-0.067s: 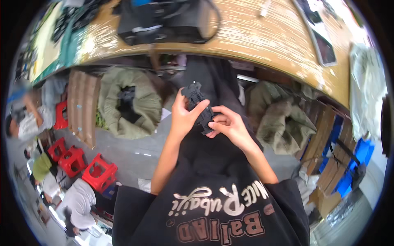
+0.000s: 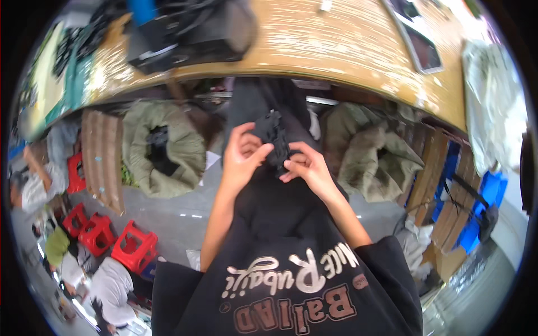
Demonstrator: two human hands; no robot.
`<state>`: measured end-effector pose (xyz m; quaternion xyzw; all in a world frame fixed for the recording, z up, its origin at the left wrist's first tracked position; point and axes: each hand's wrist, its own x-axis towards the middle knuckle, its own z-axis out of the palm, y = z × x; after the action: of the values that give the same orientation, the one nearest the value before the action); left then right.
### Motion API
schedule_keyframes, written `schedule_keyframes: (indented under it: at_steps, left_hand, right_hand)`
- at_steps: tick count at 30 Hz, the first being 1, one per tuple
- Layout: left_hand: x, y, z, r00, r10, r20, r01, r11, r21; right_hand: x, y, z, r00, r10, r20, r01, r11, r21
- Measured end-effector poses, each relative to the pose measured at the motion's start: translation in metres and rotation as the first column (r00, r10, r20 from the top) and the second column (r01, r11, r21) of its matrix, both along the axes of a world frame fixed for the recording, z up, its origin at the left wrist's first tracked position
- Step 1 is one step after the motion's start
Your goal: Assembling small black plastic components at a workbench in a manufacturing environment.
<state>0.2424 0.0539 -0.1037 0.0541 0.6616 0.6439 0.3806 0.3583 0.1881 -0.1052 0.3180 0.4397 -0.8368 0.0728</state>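
Note:
A small crumpled black item (image 2: 273,136), fabric or plastic, sits between both of my hands over my lap. My left hand (image 2: 242,155) grips its left side with thumb and fingers curled around it. My right hand (image 2: 307,166) pinches its lower right part with bent fingers. Below the hands are my dark trousers (image 2: 269,207) and my black shirt (image 2: 286,291) with printed lettering. The item's exact shape is hard to tell.
A wooden worktable (image 2: 347,45) curves across the top, carrying a black bag or device (image 2: 190,33) and a dark tablet (image 2: 417,42). Olive sacks (image 2: 162,148) (image 2: 370,151) lie under it. Red stools (image 2: 131,246) and other people (image 2: 33,185) are at the left; blue crates (image 2: 476,218) at the right.
My hands and the black item have stayed in nearly the same place; the fingers have shifted slightly on it.

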Motion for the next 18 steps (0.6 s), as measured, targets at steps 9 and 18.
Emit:
schedule_keyframes:
  at_steps: [9, 18]
  left_hand:
    - [-0.029, -0.059, -0.024, 0.892, 0.419, -0.168, -0.450, 0.860, -0.240]
    - [-0.072, -0.086, -0.011, 0.831, 0.512, -0.216, -0.548, 0.819, -0.169]
  right_hand:
    - [0.176, 0.115, -0.103, 0.251, -0.933, -0.256, 0.770, 0.032, 0.638]
    - [0.262, 0.162, -0.188, 0.165, -0.915, 0.367, 0.956, 0.239, 0.167]
